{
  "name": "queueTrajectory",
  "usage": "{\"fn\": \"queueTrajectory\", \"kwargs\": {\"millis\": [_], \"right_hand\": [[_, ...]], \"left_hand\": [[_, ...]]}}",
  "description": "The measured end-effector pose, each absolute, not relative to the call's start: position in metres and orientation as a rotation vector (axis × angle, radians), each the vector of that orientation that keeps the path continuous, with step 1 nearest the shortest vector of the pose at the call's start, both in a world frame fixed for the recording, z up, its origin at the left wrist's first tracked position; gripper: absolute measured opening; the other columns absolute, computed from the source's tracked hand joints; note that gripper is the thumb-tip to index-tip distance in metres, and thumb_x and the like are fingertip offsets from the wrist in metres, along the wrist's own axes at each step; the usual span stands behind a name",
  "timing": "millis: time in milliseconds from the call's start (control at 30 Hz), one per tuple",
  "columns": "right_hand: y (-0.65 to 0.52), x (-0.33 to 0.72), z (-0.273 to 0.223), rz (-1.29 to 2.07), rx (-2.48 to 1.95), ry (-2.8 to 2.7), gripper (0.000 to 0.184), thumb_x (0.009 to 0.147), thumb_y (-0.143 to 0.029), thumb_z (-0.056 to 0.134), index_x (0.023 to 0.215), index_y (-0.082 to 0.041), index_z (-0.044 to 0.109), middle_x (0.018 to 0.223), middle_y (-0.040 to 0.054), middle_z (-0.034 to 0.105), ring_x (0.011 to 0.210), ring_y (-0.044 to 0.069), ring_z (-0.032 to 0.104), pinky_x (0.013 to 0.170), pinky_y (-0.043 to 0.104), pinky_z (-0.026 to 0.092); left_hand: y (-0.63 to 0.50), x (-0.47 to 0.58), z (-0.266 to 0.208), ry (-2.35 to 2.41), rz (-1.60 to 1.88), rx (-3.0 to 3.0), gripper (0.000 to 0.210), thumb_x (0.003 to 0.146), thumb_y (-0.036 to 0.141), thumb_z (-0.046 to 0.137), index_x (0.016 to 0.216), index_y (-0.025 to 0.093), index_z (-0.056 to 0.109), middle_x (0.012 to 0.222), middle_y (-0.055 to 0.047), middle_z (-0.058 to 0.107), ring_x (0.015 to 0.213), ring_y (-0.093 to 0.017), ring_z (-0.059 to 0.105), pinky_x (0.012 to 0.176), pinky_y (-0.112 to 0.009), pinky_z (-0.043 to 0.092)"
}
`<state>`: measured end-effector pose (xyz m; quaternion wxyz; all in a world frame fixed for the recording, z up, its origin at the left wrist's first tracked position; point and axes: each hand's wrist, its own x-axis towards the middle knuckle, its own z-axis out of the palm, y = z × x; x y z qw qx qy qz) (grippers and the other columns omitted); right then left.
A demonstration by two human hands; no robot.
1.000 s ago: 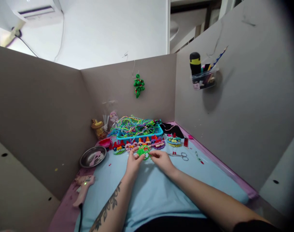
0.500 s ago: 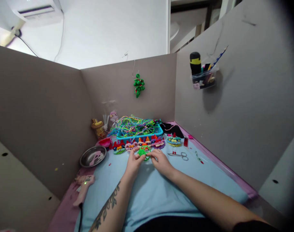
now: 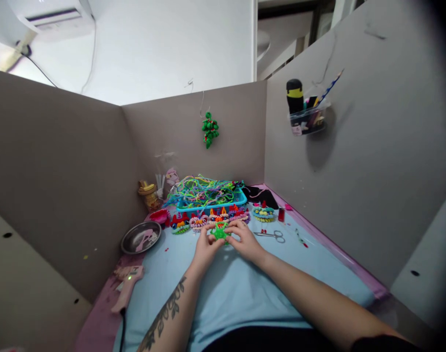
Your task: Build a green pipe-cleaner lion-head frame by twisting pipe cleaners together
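A bright green piece of looped cord work point(image 3: 220, 231) is held up over the blue cloth between both hands. My left hand point(image 3: 205, 244) grips its left side, the thumb and fingers closed on it. On its right side my right hand point(image 3: 244, 240) pinches the piece, fingers bent over the top edge and thumb below. Just behind the hands stands a row of colourful crocheted pieces, among them a purple one point(image 3: 239, 214) and an orange one point(image 3: 218, 218). A blue and yellow crocheted piece point(image 3: 264, 212) sits farther right.
Behind is a blue basket point(image 3: 241, 199) heaped with coloured cords point(image 3: 204, 189). Scissors point(image 3: 277, 236) lie right of the hands. At left are a metal bowl point(image 3: 129, 243) and a pink glue gun point(image 3: 126, 292) with a lit green light. Grey partitions point(image 3: 230, 107) enclose the table.
The green piece has been turned and looks more bunched up. My right hand's fingers have shifted from its middle to its right edge, and both thumbs now sit lower.
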<state>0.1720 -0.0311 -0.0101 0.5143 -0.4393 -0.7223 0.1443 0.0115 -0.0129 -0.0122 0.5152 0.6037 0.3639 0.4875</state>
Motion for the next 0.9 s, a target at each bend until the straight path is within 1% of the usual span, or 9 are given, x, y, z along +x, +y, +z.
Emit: {"fn": "queueTrajectory", "kwargs": {"millis": [167, 267, 400, 500, 633, 733, 900], "right_hand": [[-0.0288, 0.171, -0.0113, 0.372, -1.112, -1.702, 0.006, 0.07, -0.019, 0.064, 0.076, -0.021, 0.064, 0.091, 0.0037, 0.054, 0.096, 0.02, 0.049, 0.088, 0.036, 0.037], [-0.0275, 0.1707, -0.0123, 0.393, -1.144, -1.675, 0.002, 0.07, -0.019, 0.063, 0.071, -0.02, 0.062, 0.088, 0.0029, 0.053, 0.094, 0.019, 0.049, 0.087, 0.035, 0.036], [-0.0263, 0.1707, -0.0135, 0.426, -1.154, -1.664, 0.004, 0.071, -0.02, 0.062, 0.067, -0.02, 0.06, 0.086, 0.0024, 0.052, 0.093, 0.019, 0.049, 0.087, 0.034, 0.036], [-0.0261, 0.1707, -0.014, 0.466, -1.154, -1.647, 0.002, 0.07, -0.02, 0.062, 0.069, -0.02, 0.06, 0.086, 0.0018, 0.053, 0.091, 0.018, 0.049, 0.085, 0.033, 0.036], [-0.0265, 0.1709, -0.0146, 0.533, -1.159, -1.593, 0.008, 0.069, -0.021, 0.062, 0.077, -0.021, 0.061, 0.088, 0.0011, 0.054, 0.089, 0.017, 0.05, 0.079, 0.03, 0.038], [-0.0257, 0.1711, -0.0161, 0.562, -1.137, -1.577, 0.004, 0.069, -0.021, 0.063, 0.073, -0.02, 0.062, 0.089, 0.0015, 0.054, 0.092, 0.018, 0.051, 0.078, 0.029, 0.038], [-0.0221, 0.1713, -0.0204, 0.612, -1.136, -1.562, 0.004, 0.067, -0.022, 0.065, 0.071, -0.02, 0.064, 0.09, 0.0018, 0.053, 0.094, 0.018, 0.051, 0.081, 0.031, 0.038]], "left_hand": [[-0.0167, 0.0125, -0.0096, 0.971, 1.205, 1.602, 0.048, 0.061, 0.027, 0.07, 0.101, 0.018, 0.044, 0.047, 0.011, 0.04, 0.043, -0.007, 0.037, 0.046, -0.018, 0.025], [-0.019, 0.0127, -0.0085, 0.959, 1.213, 1.63, 0.044, 0.065, 0.029, 0.067, 0.102, 0.018, 0.045, 0.048, 0.01, 0.041, 0.045, -0.007, 0.038, 0.047, -0.019, 0.026], [-0.019, 0.0117, -0.0082, 0.937, 1.202, 1.622, 0.038, 0.069, 0.03, 0.063, 0.102, 0.018, 0.046, 0.048, 0.01, 0.04, 0.045, -0.008, 0.038, 0.048, -0.019, 0.026], [-0.0181, 0.0113, -0.0085, 0.928, 1.198, 1.613, 0.038, 0.069, 0.03, 0.063, 0.101, 0.018, 0.046, 0.049, 0.01, 0.039, 0.045, -0.007, 0.037, 0.048, -0.019, 0.026], [-0.0176, 0.0112, -0.0093, 0.902, 1.189, 1.619, 0.037, 0.071, 0.031, 0.061, 0.101, 0.018, 0.045, 0.049, 0.01, 0.038, 0.044, -0.007, 0.036, 0.048, -0.019, 0.026], [-0.0175, 0.0109, -0.0094, 0.901, 1.182, 1.624, 0.038, 0.07, 0.031, 0.062, 0.101, 0.018, 0.045, 0.05, 0.01, 0.038, 0.044, -0.007, 0.035, 0.048, -0.019, 0.025], [-0.0175, 0.0103, -0.008, 0.88, 1.161, 1.617, 0.038, 0.071, 0.03, 0.062, 0.101, 0.018, 0.044, 0.05, 0.01, 0.037, 0.044, -0.007, 0.035, 0.047, -0.019, 0.024]]}}
